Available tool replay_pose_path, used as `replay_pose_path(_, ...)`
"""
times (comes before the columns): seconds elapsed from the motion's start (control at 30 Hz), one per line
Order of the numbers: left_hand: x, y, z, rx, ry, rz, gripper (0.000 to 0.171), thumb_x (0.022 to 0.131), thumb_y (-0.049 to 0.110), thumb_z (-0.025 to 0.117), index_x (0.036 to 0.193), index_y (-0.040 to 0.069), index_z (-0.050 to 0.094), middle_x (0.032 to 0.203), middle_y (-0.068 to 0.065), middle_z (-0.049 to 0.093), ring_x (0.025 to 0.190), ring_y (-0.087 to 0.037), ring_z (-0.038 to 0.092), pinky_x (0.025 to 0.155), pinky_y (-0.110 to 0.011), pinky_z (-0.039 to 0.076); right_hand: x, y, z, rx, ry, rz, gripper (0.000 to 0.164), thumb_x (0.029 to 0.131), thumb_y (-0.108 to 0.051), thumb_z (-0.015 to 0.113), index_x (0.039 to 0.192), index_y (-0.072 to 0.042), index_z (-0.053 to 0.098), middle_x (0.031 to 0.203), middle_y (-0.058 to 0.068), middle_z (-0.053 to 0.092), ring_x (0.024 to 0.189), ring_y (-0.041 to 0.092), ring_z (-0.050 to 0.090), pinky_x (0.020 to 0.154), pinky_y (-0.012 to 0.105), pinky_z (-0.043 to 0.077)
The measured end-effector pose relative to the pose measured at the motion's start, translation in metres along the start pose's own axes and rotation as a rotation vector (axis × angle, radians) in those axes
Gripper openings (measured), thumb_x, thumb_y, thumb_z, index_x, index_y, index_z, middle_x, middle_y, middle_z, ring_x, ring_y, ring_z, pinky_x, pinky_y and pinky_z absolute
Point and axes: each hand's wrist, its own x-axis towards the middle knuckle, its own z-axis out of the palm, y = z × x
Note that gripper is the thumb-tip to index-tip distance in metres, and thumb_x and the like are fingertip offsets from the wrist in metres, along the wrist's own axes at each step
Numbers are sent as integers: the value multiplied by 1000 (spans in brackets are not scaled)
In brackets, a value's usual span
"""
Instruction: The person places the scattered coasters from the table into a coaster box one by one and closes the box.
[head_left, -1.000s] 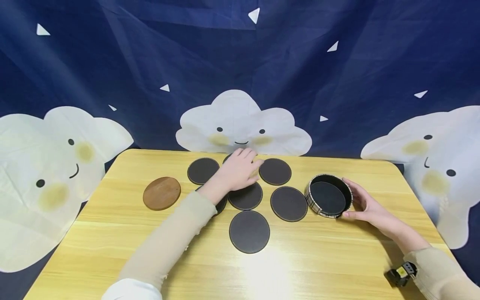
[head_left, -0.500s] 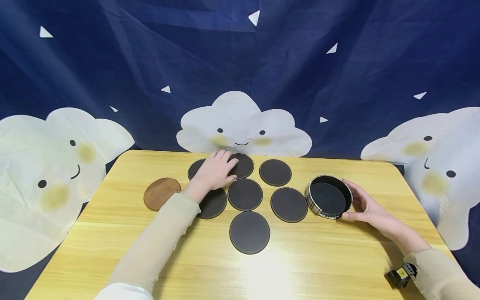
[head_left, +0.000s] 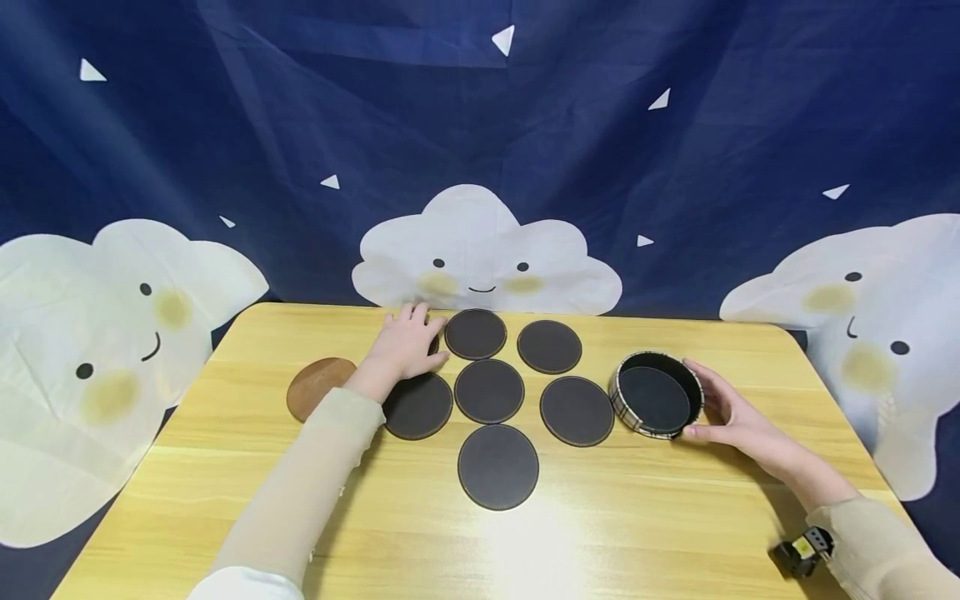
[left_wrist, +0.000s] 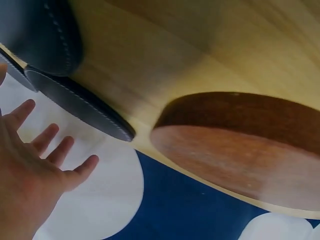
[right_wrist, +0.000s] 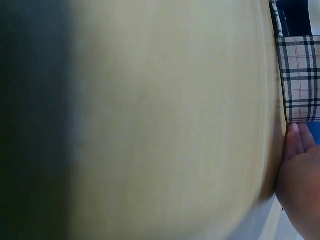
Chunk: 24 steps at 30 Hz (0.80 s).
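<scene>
My left hand point(head_left: 400, 346) hovers over the back-left black round coaster point(head_left: 434, 344), hiding most of it. In the left wrist view its fingers point(left_wrist: 59, 150) are spread apart and hold nothing. With thumb and fingers on its side, my right hand point(head_left: 731, 412) grips a round plaid box point(head_left: 630, 408) that stands on the table with its dark inside facing up. The box's checked wall point(right_wrist: 302, 80) shows in the right wrist view. A brown wooden disc point(head_left: 315, 387) lies left of my left hand, partly behind the wrist.
Several more black coasters lie spread over the wooden table point(head_left: 600, 517), including a front one point(head_left: 498, 467) and a back-right one point(head_left: 550, 346). Behind the table's far edge hangs a dark blue cloth point(head_left: 480, 108) with white clouds. A small black device point(head_left: 802, 552) sits at my right wrist.
My left hand has moved left from above the middle coasters to the back-left one, uncovering the back-middle coaster. The right hand and the box have stayed in place.
</scene>
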Motion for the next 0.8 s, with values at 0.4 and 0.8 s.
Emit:
replay_pose_path(0.4, -3, -13, 9, -59, -66, -98, 72, 99, 59, 61, 157, 18, 50, 162, -24, 39, 151, -47, 36, 110, -73, 39, 0, 3, -1, -5, -3, 0, 98, 92, 9, 69, 170, -6, 13, 154, -20, 44, 132, -13, 51, 104, 5, 38)
replay_pose_path(0.8, -7, -23, 14, -101, -65, -68, 75, 97, 56, 61, 161, 21, 45, 164, -22, 37, 150, -47, 37, 108, -72, 38, 1, 1, -1, -2, -1, 3, 98, 91, 10, 69, 170, -8, 14, 153, -19, 45, 133, -13, 50, 104, 5, 36)
